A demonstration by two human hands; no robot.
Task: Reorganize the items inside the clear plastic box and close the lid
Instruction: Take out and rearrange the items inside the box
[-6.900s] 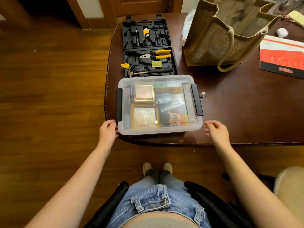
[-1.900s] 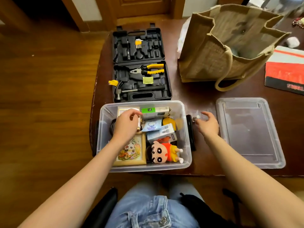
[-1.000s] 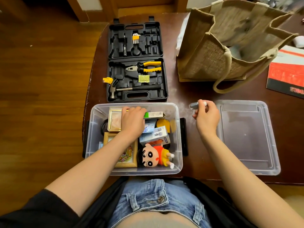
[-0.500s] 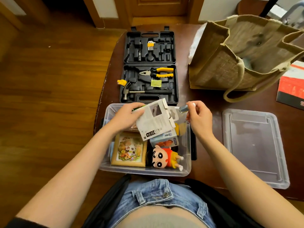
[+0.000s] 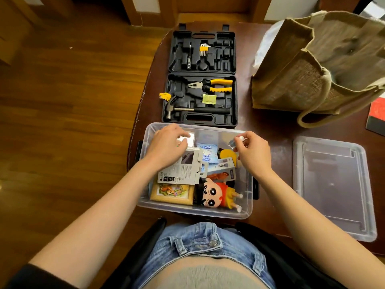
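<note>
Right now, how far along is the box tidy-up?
Done: the lid is off, lying on the table right of the clear box. In hand: the left hand grips a white package; the right hand pinches a small vial over the box. Left: settling items, closing the lid.

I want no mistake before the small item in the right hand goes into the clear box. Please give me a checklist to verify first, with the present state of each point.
1. Right hand pinches the small tube: ok.
2. Tube is over the open clear box: ok.
3. Free spot under the tube: cannot tell, the yellow round item lies close.
4. Left hand out of the drop path: ok, it holds the white carton at the box's left.
5. Lid off and within reach on the table: ok.
6. Contents low enough for closing: cannot tell.
</note>
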